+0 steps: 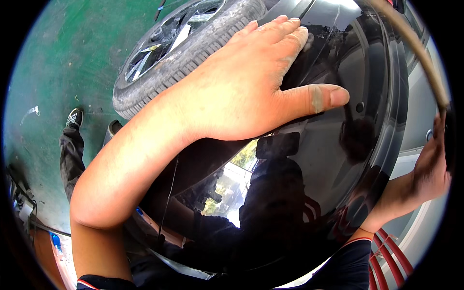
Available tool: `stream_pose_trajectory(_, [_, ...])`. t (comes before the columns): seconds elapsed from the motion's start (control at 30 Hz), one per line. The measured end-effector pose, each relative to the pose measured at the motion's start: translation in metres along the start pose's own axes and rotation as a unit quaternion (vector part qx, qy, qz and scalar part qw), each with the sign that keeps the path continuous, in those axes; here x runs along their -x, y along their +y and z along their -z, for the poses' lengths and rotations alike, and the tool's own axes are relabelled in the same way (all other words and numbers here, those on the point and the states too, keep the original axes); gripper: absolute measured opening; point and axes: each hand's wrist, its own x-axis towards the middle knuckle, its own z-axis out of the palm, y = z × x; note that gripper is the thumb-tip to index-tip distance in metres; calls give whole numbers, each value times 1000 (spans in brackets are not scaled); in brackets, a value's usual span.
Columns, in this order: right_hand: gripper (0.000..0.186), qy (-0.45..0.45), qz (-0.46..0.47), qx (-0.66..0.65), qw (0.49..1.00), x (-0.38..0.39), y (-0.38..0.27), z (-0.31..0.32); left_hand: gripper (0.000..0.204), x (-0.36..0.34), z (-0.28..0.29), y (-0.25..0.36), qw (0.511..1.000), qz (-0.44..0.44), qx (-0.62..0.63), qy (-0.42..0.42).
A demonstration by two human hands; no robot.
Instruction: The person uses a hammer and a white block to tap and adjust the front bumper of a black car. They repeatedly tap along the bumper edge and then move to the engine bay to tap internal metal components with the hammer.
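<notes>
My left hand [246,82] lies palm down on a glossy black car panel [328,140]. Its fingers are stretched out and the thumb is spread to the right, with greyish smudges on thumb and fingertips. The curved panel carries fine pale scratch lines and a small dark round hole near its right side. At the right rim, my right hand [431,164] is bent upward, its fingers curled against a dark object [450,140] cut off by the picture's edge. A blurred tan rod [415,41] runs down toward that object; whether they are joined cannot be made out.
A tyre [186,60] on a spoked rim rests at a slant beyond my left forearm on the green floor [58,63]. A dark trouser leg [71,150] ends in a shoe [75,118] at left. Red curved bars [394,256] stand at lower right.
</notes>
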Motion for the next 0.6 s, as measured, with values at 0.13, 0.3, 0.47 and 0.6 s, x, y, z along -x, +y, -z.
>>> stream_pose_trajectory(0.13, [26, -72, 60, -59, 994, 0, 44, 24, 99, 1, -3, 0, 1000, 2, 5, 10])
stream_pose_trajectory(0.3, [32, -3, 13, -127, 992, 20, 52, 19, 100, 1, -5, -1, 1000, 1, 12, 14])
stream_pose_trajectory(0.47, [30, 72, -90, -37, 993, 26, 24, -3, 100, 0, -6, 0, 1000, -3, 21, 14])
stream_pose_trajectory(0.6, [25, -16, 17, 27, 999, 4, 17, 7, 99, 1, -7, 0, 1000, -5, 9, 21])
